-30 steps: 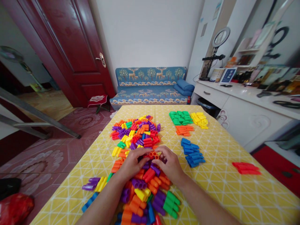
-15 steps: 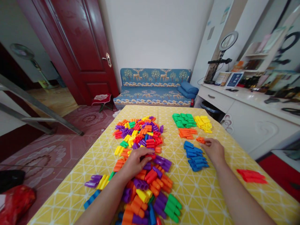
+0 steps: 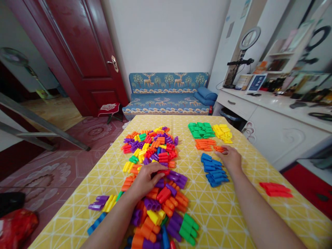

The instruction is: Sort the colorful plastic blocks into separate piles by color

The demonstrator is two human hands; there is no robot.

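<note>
My right hand (image 3: 231, 159) pinches an orange plastic building block (image 3: 219, 148) at the right end of the orange group (image 3: 204, 144). Closer to me lie the blue blocks (image 3: 214, 170); beyond are the green group (image 3: 201, 130) and the yellow group (image 3: 222, 133). On the left, my left hand (image 3: 149, 178) rests over the mixed pile, its fingers closed on a red block (image 3: 164, 172) beside purple blocks (image 3: 177, 179). The mixed pile (image 3: 145, 147) of bullet-shaped, joined pieces spreads along the table's left half and under my left forearm.
A yellow patterned cloth covers the table (image 3: 215, 214). Red blocks (image 3: 275, 190) lie near its right edge. Beyond the table is a blue sofa (image 3: 166, 98); a white dresser (image 3: 275, 117) stands at right, and a metal ladder (image 3: 38, 134) at left.
My right hand has brought the orange block slightly left, up against the orange group. My left hand keeps its hold on the red block. The whole view has shifted slightly.
</note>
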